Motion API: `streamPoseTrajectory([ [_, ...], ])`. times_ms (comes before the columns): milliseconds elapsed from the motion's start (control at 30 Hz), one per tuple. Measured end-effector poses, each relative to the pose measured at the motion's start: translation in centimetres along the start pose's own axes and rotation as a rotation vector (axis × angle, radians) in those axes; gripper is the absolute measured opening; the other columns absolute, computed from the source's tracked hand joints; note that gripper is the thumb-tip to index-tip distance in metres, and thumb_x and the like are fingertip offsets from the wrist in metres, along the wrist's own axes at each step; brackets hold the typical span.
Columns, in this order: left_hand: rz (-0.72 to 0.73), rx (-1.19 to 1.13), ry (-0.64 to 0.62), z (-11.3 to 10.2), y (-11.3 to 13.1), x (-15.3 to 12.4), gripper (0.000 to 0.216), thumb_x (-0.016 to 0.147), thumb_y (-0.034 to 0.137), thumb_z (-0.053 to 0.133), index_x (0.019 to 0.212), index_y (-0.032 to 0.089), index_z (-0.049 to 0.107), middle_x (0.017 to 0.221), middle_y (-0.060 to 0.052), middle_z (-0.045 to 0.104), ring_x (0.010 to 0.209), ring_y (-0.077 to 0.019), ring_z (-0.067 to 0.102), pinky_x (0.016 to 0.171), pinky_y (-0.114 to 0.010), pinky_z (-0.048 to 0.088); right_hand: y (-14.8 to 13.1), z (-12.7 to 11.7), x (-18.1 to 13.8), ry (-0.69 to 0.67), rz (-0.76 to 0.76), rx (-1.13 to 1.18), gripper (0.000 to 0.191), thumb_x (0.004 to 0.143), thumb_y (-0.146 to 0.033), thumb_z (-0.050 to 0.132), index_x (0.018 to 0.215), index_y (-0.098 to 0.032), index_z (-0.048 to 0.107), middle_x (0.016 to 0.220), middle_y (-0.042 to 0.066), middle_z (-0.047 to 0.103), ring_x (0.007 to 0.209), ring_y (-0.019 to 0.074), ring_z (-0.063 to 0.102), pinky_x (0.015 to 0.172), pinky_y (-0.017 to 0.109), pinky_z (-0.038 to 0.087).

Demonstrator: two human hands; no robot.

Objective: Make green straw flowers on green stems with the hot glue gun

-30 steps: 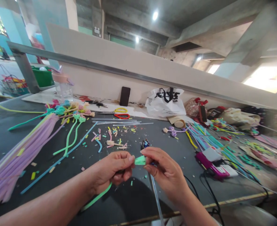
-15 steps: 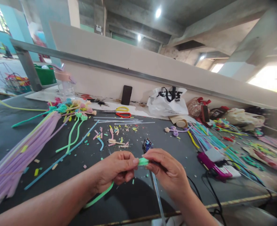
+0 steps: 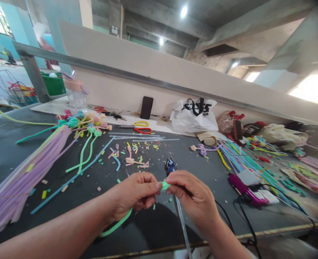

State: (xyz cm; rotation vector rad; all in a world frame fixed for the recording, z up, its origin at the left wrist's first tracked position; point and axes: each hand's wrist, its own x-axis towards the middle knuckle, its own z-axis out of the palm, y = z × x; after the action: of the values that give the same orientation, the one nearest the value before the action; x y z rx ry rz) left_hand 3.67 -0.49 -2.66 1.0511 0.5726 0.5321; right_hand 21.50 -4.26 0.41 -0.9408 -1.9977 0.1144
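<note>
Between my two hands is a light green fuzzy stem, like a pipe cleaner [image 3: 118, 226]; one end is bunched at my fingertips and the rest hangs below my left wrist. My left hand [image 3: 141, 192] is closed, pinching the bunched part between thumb and forefinger. From the other side my right hand [image 3: 190, 194] pinches the same bunch, its fingers partly hiding it. Just under the right hand a glue gun [image 3: 171, 165] with a dark blue tip lies on the table, and a clear glue stick [image 3: 183, 225] runs back from it toward the table's front edge.
Lilac stems [image 3: 47, 154] and fuzzy flowers [image 3: 80, 122] lie at left. Scissors [image 3: 142, 127], a phone [image 3: 147, 108] and a white bag [image 3: 194, 115] are at the back. A magenta tool [image 3: 245, 190] with black cords sits right, by blue stems [image 3: 237, 156]. Cut bits [image 3: 134, 162] litter the middle.
My hands stay pinched on the green pipe cleaner, with the bunch now slightly more covered by my fingers. The whole view has shifted a little.
</note>
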Motion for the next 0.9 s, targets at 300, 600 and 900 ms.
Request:
streamPoseTrajectory([
  [300,0.004,-0.010,0.006,0.23,0.47,-0.26,0.023,0.078,0.039,0.058,0.072,0.018,0.049,0.043,0.006,0.048,0.034,-0.0032,0.023,0.036,-0.019,0.009,0.17,0.01,-0.21,-0.017,0.059,0.032,0.012,0.080,-0.012,0.060,0.087,-0.021,0.063,0.077,0.002,0.067,0.073,0.0142,0.063,0.067,0.025,0.051],
  [600,0.024,0.071,0.056,0.03,0.00,0.13,0.024,0.074,0.038,0.062,0.072,0.019,0.048,0.042,0.008,0.046,0.035,-0.0037,0.027,0.035,-0.017,0.012,-0.06,0.18,-0.16,-0.033,0.065,0.023,0.011,0.081,-0.013,0.057,0.086,-0.021,0.063,0.073,0.003,0.067,0.071,0.0147,0.063,0.064,0.025,0.052],
  [900,-0.009,0.025,0.009,0.15,0.43,-0.05,0.022,0.076,0.037,0.059,0.071,0.019,0.048,0.043,0.007,0.048,0.032,-0.0025,0.023,0.035,-0.018,0.011,0.32,-0.10,-0.41,-0.060,0.180,0.136,0.013,0.083,-0.023,0.058,0.094,-0.022,0.065,0.087,0.006,0.067,0.064,0.0136,0.063,0.060,0.026,0.052],
])
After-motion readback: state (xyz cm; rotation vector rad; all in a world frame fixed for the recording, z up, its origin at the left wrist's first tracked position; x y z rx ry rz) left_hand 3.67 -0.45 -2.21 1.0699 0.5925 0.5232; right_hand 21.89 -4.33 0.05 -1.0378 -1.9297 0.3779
